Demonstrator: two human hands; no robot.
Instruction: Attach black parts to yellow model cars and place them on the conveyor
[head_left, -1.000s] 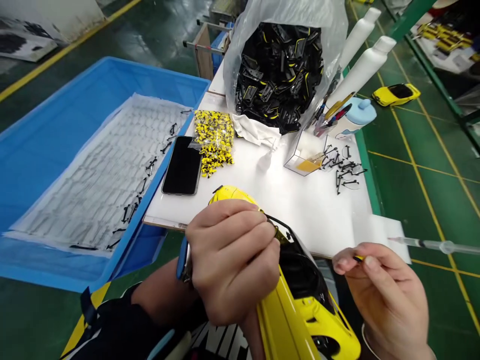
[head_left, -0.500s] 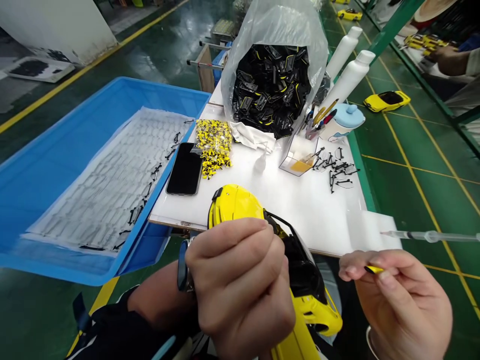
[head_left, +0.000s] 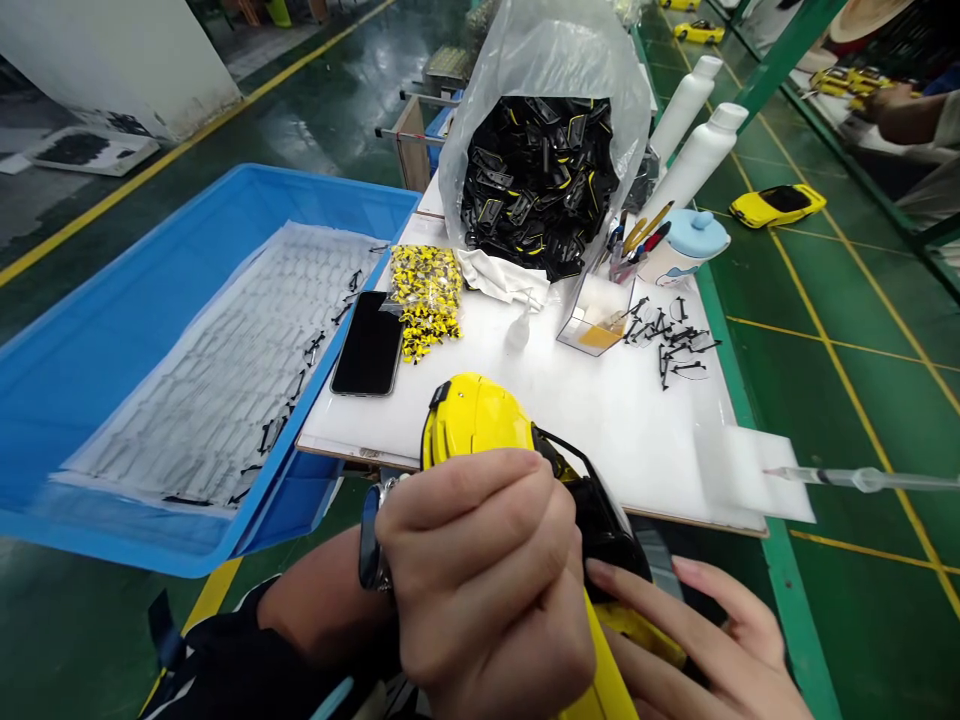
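A yellow toy model car (head_left: 484, 408) is held up in front of the table's near edge. My left hand (head_left: 487, 570) is closed in a fist around its body, with the knuckles toward me and a watch (head_left: 370, 535) on the wrist. From the right, my right hand (head_left: 697, 640) reaches against the car's side, beside the dark window area. One finger presses toward the body and another stands apart from it. Its thumb tip is hidden, and the small yellow-and-black part cannot be seen now.
A blue bin (head_left: 150, 250) stands at left beside the white tabletop (head_left: 465, 330). On the table are a phone (head_left: 367, 345), a bag of small yellow-black parts (head_left: 426, 290), a large bag of black parts (head_left: 540, 180), loose black parts (head_left: 671, 340) and a syringe (head_left: 862, 479) at right.
My right hand has moved left and inward, from holding a small yellow-and-black part in a pinch beside the car to touching the car's side. My left hand keeps its grip.
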